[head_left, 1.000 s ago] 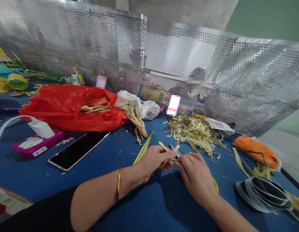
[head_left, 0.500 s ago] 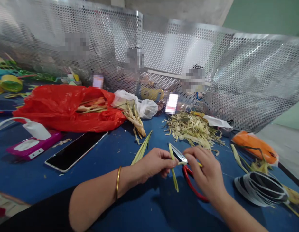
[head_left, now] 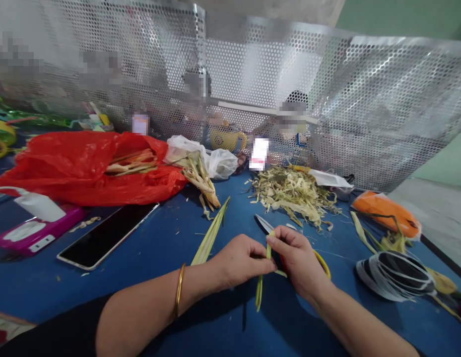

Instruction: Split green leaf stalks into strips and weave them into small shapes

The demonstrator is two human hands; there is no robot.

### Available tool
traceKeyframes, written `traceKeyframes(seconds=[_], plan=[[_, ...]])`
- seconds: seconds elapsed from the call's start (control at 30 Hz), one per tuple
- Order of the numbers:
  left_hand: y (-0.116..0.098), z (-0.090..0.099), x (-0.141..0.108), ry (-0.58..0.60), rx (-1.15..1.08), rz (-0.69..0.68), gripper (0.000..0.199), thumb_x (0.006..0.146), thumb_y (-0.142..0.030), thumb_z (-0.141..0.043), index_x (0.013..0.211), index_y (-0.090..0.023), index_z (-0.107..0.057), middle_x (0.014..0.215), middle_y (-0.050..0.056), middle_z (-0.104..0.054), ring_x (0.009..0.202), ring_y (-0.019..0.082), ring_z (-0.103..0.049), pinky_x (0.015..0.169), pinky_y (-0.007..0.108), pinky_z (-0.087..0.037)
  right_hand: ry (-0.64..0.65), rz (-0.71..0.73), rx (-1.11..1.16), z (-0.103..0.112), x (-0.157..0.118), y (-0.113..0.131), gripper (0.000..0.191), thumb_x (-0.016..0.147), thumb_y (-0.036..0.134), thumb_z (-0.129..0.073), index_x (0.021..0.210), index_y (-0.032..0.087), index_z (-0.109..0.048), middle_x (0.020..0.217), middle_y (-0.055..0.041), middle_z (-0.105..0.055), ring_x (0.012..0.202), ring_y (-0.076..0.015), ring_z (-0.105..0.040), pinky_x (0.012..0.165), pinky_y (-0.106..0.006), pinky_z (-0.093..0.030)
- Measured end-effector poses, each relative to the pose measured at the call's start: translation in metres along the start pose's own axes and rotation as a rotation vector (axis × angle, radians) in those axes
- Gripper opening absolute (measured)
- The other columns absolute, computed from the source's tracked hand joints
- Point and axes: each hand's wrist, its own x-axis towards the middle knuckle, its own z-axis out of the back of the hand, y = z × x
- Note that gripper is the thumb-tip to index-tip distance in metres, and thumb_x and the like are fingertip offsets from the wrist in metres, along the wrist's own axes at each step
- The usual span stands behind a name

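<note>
A narrow yellow-green leaf strip [head_left: 259,292], apparently a dried corn husk, hangs down from the fingers of my left hand [head_left: 239,263], which is closed on it. The thumb and forefinger of my right hand [head_left: 302,260] pinch the upper end of the same strip. Scissors [head_left: 263,223] lie beneath my right hand, blades pointing away to the left. Bits of their red and yellow handles show around the palm; whether the palm grips them is hidden. Longer pale green leaf strips [head_left: 210,235] lie beyond my left wrist.
A heap of shredded husk [head_left: 295,193] sits beyond my hands. To the left are a red plastic bag [head_left: 66,163], a phone [head_left: 111,238] and a purple power strip [head_left: 72,215]. At right lie a coil of flat band [head_left: 396,275] and an orange packet [head_left: 386,213]. A perforated metal screen [head_left: 248,74] stands behind.
The scissor blades have closed and slipped under my right hand. My right thumb and forefinger have moved left onto the strip's upper end. The view has shifted slightly.
</note>
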Motion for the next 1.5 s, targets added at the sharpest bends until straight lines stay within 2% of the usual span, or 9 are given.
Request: traceKeyframes(seconds=[0.23,0.43,0.53,0.73,0.93,1.07,1.23,1.3,1.5], plan=[[-0.009,0.003,0.001,-0.147,-0.186,0.061,0.035,0.076,-0.043,-0.06,0.056,-0.017,-0.052,0.046,-0.006,-0.039,0.045,0.007,-0.032,0.047,0.023,-0.022,0.044,0.199,-0.484,0.018,0.012,0.012,0.033,0.086,0.046,-0.053,0.073,0.017,-0.06,0.068,0.0006,-0.053,0.067,-0.0135,-0.046,0.061,-0.025,-0.035],[-0.01,0.01,0.007,-0.196,-0.363,0.131,0.043,0.079,-0.056,-0.053,0.076,-0.015,-0.064,0.048,-0.004,-0.047,0.045,0.008,-0.041,0.049,0.022,-0.033,0.168,0.204,-0.657,0.026,0.012,0.02,0.038,0.083,0.049,-0.057,0.061,0.018,-0.053,0.057,0.0044,-0.042,0.059,-0.0113,-0.038,0.056,-0.024,-0.03],[-0.011,0.011,0.004,-0.13,-0.305,0.117,0.039,0.07,-0.053,-0.067,0.07,-0.014,-0.062,0.048,-0.005,-0.045,0.045,0.007,-0.039,0.046,0.022,-0.028,0.226,0.105,-0.536,0.022,0.009,0.019,0.039,0.08,0.048,-0.061,0.058,0.018,-0.05,0.054,0.0055,-0.038,0.055,-0.0098,-0.033,0.053,-0.024,-0.026],[-0.019,0.012,-0.002,0.035,-0.364,0.09,0.029,0.067,-0.041,-0.071,0.076,-0.015,-0.065,0.055,-0.005,-0.047,0.046,0.005,-0.03,0.047,0.023,-0.022,0.292,-0.184,0.128,0.012,0.001,0.017,0.036,0.073,0.037,-0.07,0.057,0.018,-0.043,0.051,0.0084,-0.03,0.048,-0.0064,-0.022,0.047,-0.023,-0.022],[-0.024,0.017,-0.003,0.053,-0.352,0.066,0.022,0.068,-0.035,-0.071,0.073,-0.015,-0.065,0.054,-0.006,-0.045,0.048,0.006,-0.031,0.048,0.023,-0.022,0.185,-0.171,0.137,0.007,-0.002,0.023,0.038,0.067,0.038,-0.074,0.056,0.019,-0.042,0.052,0.0074,-0.033,0.048,-0.0068,-0.024,0.047,-0.024,-0.024],[-0.019,0.017,0.0,-0.003,-0.346,0.093,0.03,0.071,-0.044,-0.069,0.074,-0.014,-0.065,0.048,-0.006,-0.047,0.044,0.007,-0.039,0.049,0.022,-0.031,0.126,0.034,-0.229,0.016,0.004,0.021,0.04,0.079,0.046,-0.061,0.056,0.019,-0.042,0.052,0.006,-0.033,0.049,-0.0089,-0.029,0.049,-0.024,-0.026],[-0.018,0.017,0.004,-0.112,-0.48,0.152,0.052,0.078,-0.064,-0.051,0.075,-0.013,-0.063,0.051,0.001,-0.058,0.046,0.012,-0.053,0.053,0.025,-0.041,-0.154,0.599,-0.777,0.031,-0.001,0.03,0.031,0.095,0.038,-0.041,0.078,0.02,-0.059,0.072,-0.0018,-0.057,0.07,-0.0156,-0.052,0.064,-0.028,-0.038],[-0.018,0.018,0.005,-0.155,-0.487,0.15,0.054,0.077,-0.066,-0.05,0.074,-0.013,-0.062,0.05,0.001,-0.058,0.046,0.012,-0.053,0.053,0.025,-0.041,-0.119,0.719,-0.926,0.032,-0.007,0.034,0.031,0.096,0.036,-0.039,0.08,0.021,-0.06,0.075,-0.003,-0.06,0.071,-0.0162,-0.055,0.065,-0.028,-0.038],[-0.012,0.016,0.006,-0.147,-0.377,0.097,0.032,0.062,-0.039,-0.077,0.075,-0.014,-0.062,0.053,-0.006,-0.052,0.048,0.007,-0.045,0.047,0.02,-0.035,0.144,0.713,-1.261,0.019,-0.012,0.021,0.027,0.095,0.032,-0.044,0.071,0.021,-0.052,0.066,0.0003,-0.055,0.059,-0.0142,-0.05,0.058,-0.027,-0.034]])
